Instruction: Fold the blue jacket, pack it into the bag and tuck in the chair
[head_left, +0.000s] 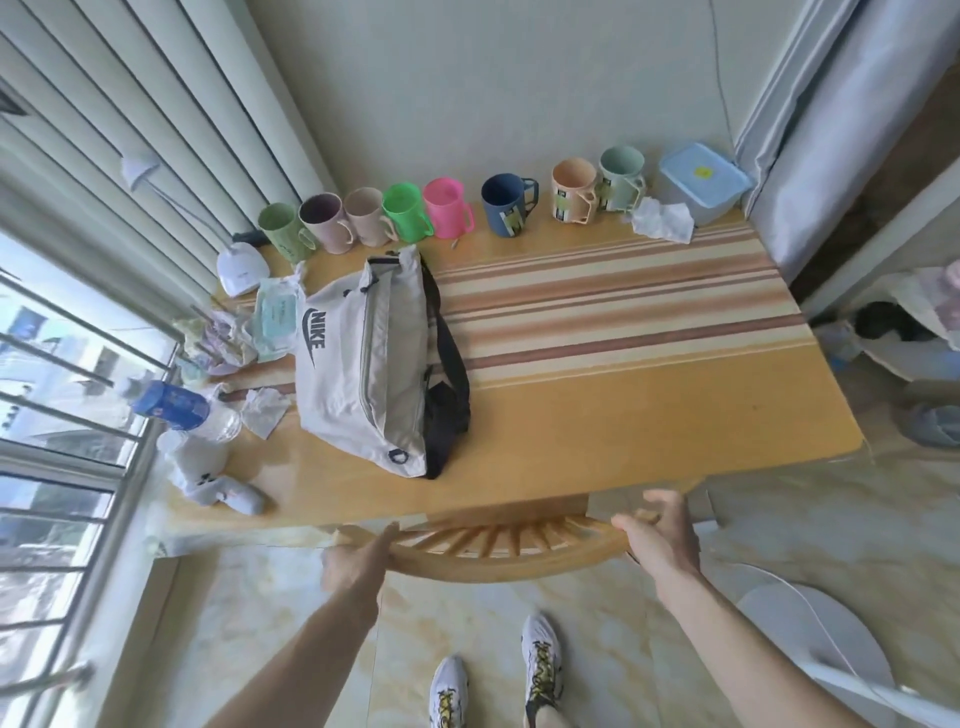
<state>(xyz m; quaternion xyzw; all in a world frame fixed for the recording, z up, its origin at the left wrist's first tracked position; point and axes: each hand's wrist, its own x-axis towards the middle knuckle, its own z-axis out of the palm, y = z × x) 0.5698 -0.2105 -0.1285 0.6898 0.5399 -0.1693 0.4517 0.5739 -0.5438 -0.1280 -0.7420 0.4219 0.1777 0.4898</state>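
Chair (498, 551) sits w/ its curved backrest just under the near table (623, 415) edge, seat hidden below. Head view: left hand (358, 561) lies flat on the rail's left end, fingers extended, not wrapped; right hand (660, 530) is spread open at the right end, touching or just off it, can't tell. Bag (363, 364) rests zipped on the table; blue jacket not visible, presumably inside. Risks: uneven push skews the chair vs. the table's pedestal; fingers pinched btw rail and tabletop.
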